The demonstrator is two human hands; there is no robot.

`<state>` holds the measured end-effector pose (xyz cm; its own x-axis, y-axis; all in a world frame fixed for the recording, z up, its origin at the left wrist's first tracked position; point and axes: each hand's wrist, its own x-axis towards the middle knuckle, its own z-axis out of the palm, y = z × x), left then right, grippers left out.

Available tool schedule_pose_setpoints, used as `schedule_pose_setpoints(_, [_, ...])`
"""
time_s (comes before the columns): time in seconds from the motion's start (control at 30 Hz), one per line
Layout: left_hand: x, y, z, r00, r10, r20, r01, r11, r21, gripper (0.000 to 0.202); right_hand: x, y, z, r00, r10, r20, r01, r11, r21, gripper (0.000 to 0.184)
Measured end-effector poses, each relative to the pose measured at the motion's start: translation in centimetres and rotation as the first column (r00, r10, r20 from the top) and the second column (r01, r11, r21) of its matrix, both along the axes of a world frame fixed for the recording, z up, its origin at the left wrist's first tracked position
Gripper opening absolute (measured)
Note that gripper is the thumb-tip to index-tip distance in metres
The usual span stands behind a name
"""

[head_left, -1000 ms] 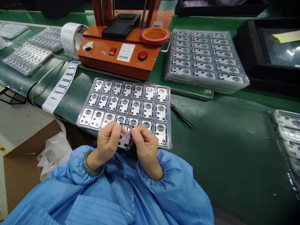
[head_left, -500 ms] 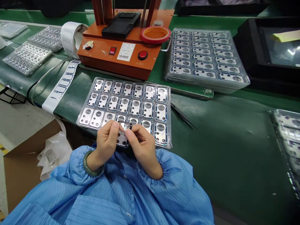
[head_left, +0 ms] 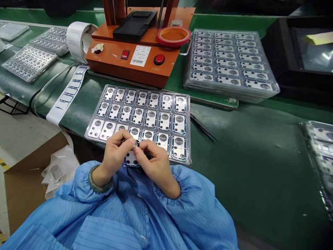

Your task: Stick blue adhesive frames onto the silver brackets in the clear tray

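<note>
My left hand and my right hand meet over the near edge of a clear tray that holds several small metal plates in rows. Both hands pinch one small metal plate between their fingertips, just above the tray's front row. The plate is shiny, with round holes, and my fingers cover its upper half. I wear blue sleeves and a green bangle on my left wrist.
An orange machine with a red button stands behind the tray. A white label roll and its strip lie at the left. More stacked trays sit at the right and far left. A cardboard box stands below the table's edge.
Both hands have shifted slightly left and closer together with the plate. My fingertips now cover more of its top edge.
</note>
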<state>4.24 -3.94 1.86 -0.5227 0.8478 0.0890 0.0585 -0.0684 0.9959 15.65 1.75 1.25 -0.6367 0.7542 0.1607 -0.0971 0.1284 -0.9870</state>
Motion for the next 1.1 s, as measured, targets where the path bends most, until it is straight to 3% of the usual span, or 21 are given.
schedule_pose_setpoints(0.13, [-0.3, -0.2, -0.4, 0.995, -0.046, 0.088, 0.048, 0.998, -0.027, 0.025, 0.1, 0.0, -0.1, 1.0, 0.0, -0.009, 0.0, 1.0, -0.016, 0.021])
schedule_pose_setpoints(0.3, [-1.1, -0.7, -0.6, 0.955, -0.237, 0.18, 0.237, 0.971, 0.02, 0.029, 0.3, 0.0, -0.4, 0.999, -0.032, 0.004, 0.032, 0.999, -0.012, 0.021])
schedule_pose_setpoints(0.57, [-1.0, -0.7, -0.3, 0.999, -0.041, 0.006, 0.042, 0.995, -0.085, 0.029, 0.1, 0.1, -0.3, 1.0, -0.007, 0.008, 0.008, 1.0, -0.029, 0.022])
schedule_pose_setpoints(0.8, [-0.9, -0.9, -0.2, 0.969, -0.141, 0.202, 0.139, 0.99, 0.021, 0.042, 0.5, 0.3, -0.7, 1.0, -0.013, 0.01, 0.014, 0.991, -0.132, 0.026])
schedule_pose_setpoints(0.93, [-0.8, -0.7, -0.1, 0.992, -0.02, 0.127, 0.02, 1.0, 0.002, 0.033, 0.4, 0.4, -0.5, 1.0, -0.008, 0.002, 0.008, 0.99, -0.138, 0.027])
schedule_pose_setpoints(1.1, [-1.0, -0.3, -0.3, 0.968, 0.252, 0.004, -0.251, 0.965, 0.078, 0.028, 0.3, 0.6, -0.2, 0.998, 0.068, -0.008, -0.069, 0.988, -0.14, 0.026])
